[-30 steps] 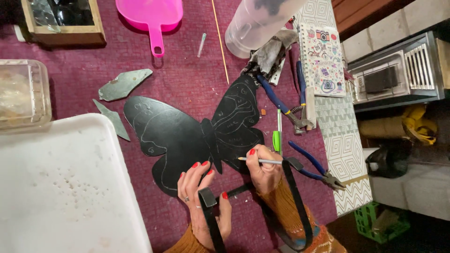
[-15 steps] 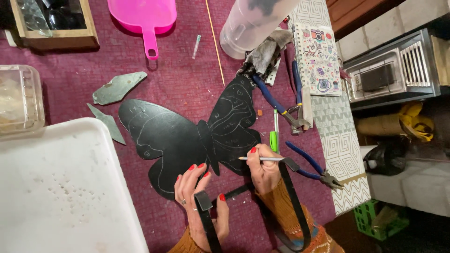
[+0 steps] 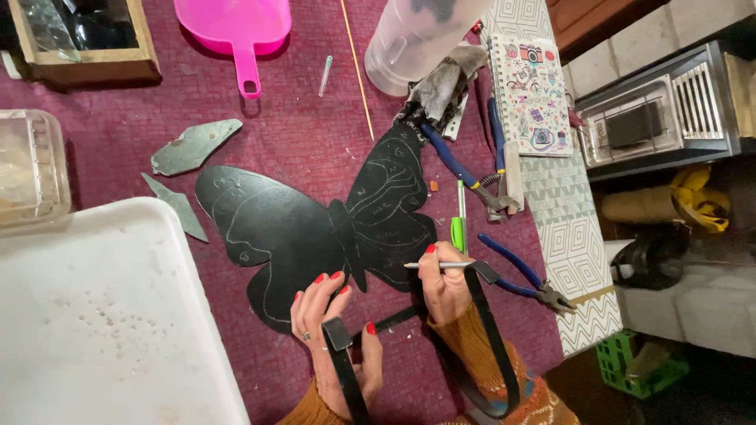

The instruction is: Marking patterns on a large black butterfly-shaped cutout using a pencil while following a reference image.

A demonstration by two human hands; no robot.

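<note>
A white tray (image 3: 102, 315) runs off the left edge on the maroon cloth (image 3: 291, 126). The left hand (image 3: 327, 330) presses flat, fingers spread, on the black butterfly cutout (image 3: 307, 228) at mid-table; the right hand (image 3: 442, 285) pinches a white pencil (image 3: 433, 265) at its wing. Black straps (image 3: 488, 338) partly hide both wrists. Since before, the view has shifted slightly; the hands have stayed.
</note>
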